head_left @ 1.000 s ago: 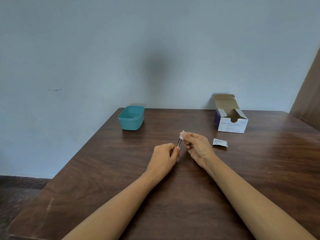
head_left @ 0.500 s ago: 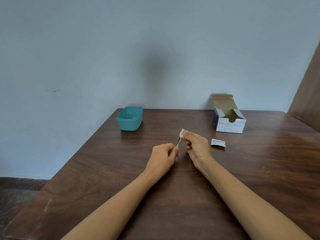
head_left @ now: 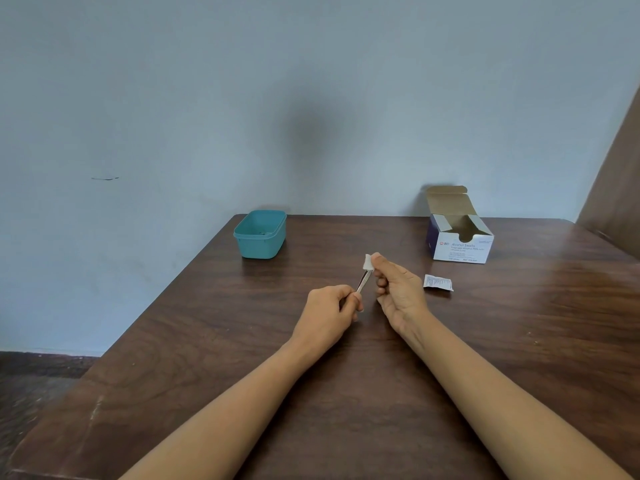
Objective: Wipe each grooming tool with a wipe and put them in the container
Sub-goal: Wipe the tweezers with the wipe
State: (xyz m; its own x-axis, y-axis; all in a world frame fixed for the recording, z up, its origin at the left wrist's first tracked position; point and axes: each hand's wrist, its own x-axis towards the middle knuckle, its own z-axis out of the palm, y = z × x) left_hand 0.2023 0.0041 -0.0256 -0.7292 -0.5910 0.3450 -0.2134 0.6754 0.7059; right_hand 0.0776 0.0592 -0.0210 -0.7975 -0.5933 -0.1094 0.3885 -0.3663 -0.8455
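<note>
Head view: a tool (head_left: 363, 284) is gripped by the left hand (head_left: 332, 306), its tip pinched in a wipe (head_left: 367, 262) by the right hand (head_left: 398, 289) (wiping underway), container (head_left: 260, 234) at ten o'clock not yet reached.

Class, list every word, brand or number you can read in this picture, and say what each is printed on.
"BD": front of the white box.
"Alcohol Swabs": same box front, right of the logo.
Smaller lines below on the box: too blurred to read.
Print on the sachet: too small to read.
</note>
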